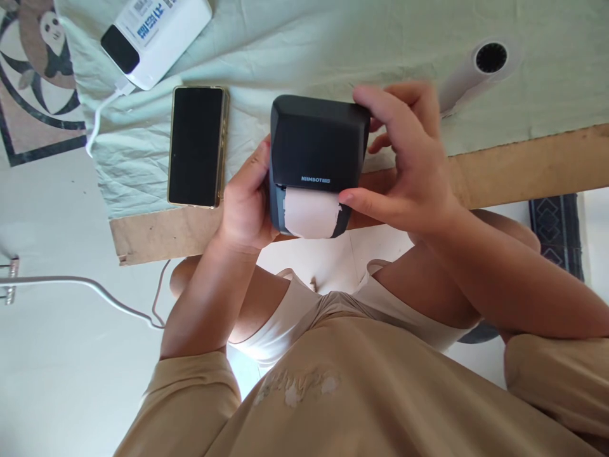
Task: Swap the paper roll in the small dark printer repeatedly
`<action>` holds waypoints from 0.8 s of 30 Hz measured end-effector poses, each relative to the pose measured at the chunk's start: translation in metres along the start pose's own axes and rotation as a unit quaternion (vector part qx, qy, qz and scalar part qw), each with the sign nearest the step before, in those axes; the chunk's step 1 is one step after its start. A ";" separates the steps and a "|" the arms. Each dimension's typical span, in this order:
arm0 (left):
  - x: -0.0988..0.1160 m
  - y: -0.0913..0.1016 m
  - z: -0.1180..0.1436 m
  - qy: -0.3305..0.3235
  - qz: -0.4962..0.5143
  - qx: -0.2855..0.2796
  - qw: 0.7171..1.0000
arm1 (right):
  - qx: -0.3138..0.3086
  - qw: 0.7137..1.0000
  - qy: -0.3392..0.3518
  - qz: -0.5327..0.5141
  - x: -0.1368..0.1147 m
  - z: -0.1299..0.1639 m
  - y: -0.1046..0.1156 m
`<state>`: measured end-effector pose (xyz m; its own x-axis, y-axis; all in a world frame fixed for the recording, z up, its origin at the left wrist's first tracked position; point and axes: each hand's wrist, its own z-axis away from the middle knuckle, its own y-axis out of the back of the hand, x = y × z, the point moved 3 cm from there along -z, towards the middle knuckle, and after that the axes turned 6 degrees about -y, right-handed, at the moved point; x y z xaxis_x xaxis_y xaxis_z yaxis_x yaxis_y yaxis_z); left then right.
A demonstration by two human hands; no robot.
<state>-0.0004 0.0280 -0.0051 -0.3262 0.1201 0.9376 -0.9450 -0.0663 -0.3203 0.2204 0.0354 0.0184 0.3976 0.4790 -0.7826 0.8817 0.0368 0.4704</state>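
Observation:
A black label printer (320, 141) marked NIIMBOT is held up above the table's near edge. My left hand (247, 200) is closed around its left side; the fingertips are hidden behind it. From the printer's front slot hangs a strip of pale label paper (311, 212) with an uneven right edge. My right hand (413, 158) is at the printer's right side with fingers apart and slightly blurred. Its thumb tip touches the front beside the paper's upper right corner, and the index finger is by the top right corner.
On the green cloth (295, 51) lie a smartphone (196, 146) and a white device (164, 38) with a plugged-in cable (98, 124). A white cylinder (469, 79) with a dark round end stands at the right. A brown board strip (528, 162) runs along the near edge.

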 end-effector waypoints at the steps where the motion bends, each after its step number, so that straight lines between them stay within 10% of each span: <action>1: 0.001 -0.001 0.001 -0.009 0.004 -0.002 1.000 | 0.025 1.000 0.008 0.003 -0.004 0.000 0.001; 10: 0.008 -0.003 0.001 0.039 0.015 -0.141 0.989 | 0.227 0.961 0.045 -0.151 -0.033 -0.018 -0.001; 16: 0.011 -0.009 0.006 -0.029 0.012 -0.142 0.989 | 0.044 0.981 -0.018 0.190 -0.037 -0.012 0.000; 24: 0.019 -0.008 0.007 -0.018 -0.037 -0.165 0.985 | -0.095 0.976 -0.026 0.196 -0.028 -0.011 0.006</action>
<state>0.0009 0.0236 0.0160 -0.2604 0.0772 0.9624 -0.9242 0.2685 -0.2716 0.2115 0.0313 0.0474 0.7119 0.4440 -0.5441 0.5974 0.0245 0.8016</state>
